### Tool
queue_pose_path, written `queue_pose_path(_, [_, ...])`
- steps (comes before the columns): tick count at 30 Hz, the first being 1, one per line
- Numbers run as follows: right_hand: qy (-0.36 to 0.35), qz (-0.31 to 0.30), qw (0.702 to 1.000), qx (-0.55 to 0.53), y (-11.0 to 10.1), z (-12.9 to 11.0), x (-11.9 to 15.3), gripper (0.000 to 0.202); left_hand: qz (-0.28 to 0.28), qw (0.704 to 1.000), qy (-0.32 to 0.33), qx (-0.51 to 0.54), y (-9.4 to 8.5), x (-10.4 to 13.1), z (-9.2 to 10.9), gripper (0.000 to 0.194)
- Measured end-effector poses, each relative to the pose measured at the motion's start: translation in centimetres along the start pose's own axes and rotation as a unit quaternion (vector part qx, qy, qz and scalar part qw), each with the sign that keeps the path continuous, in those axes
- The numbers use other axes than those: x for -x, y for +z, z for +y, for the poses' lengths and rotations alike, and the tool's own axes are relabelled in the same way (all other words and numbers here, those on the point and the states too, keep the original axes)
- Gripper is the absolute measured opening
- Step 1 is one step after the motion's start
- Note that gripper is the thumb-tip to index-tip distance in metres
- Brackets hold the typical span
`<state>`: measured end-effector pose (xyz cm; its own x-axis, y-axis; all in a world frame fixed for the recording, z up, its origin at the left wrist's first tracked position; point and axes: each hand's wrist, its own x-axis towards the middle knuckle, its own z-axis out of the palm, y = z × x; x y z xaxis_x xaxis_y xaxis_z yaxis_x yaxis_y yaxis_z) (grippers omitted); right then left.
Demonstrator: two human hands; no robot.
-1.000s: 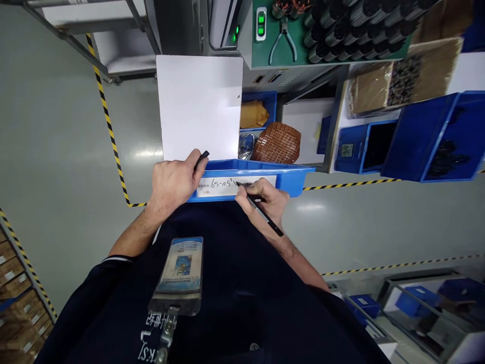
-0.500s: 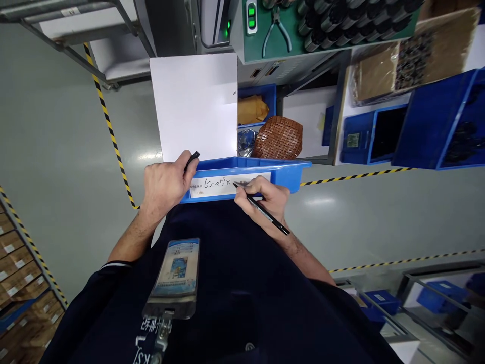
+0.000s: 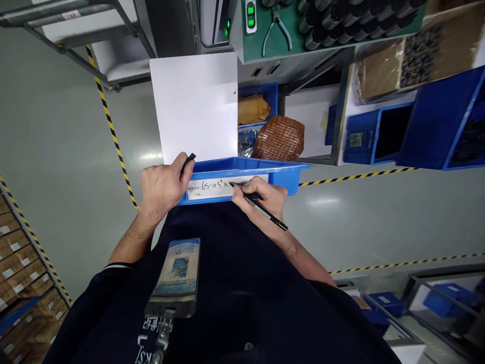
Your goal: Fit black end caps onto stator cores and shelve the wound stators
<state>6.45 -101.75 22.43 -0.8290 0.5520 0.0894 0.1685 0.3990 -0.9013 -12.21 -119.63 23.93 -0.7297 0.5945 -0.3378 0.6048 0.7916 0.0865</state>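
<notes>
My left hand (image 3: 162, 188) is closed on the left end of a blue plastic bin (image 3: 290, 181). A black pen cap (image 3: 188, 162) sticks out between its thumb and fingers. The bin is held against my body, with a white paper label (image 3: 212, 192) on the side facing up. Handwritten characters reading about "65-0.5³ x" run along the label, beside small print. In my right hand (image 3: 261, 199) is a black pen (image 3: 270, 215), pinched in a writing grip with its tip on the label after the "x". My right fingers cover the label's right part.
Beyond the bin lies a white board (image 3: 197, 106). A brown woven seat cover (image 3: 280, 137) is right of it. On the green bench (image 3: 255, 48) are pliers (image 3: 277, 30) and rows of dark cylindrical parts (image 3: 341, 23). Blue bins (image 3: 358, 136) stand at right; a metal cart (image 3: 125, 76), upper left.
The pen tip and my right hand have shifted slightly left with the bin, and a new mark shows at the tip after the "x". My left hand keeps its grip.
</notes>
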Motion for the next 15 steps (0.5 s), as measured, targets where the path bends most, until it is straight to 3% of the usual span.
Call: queue_pose_path(15, [-0.013,0.007,1.000,0.009,0.74,0.00,-0.25,0.040,0.017,1.000,0.000,0.010,0.30,0.23,-0.77,0.065])
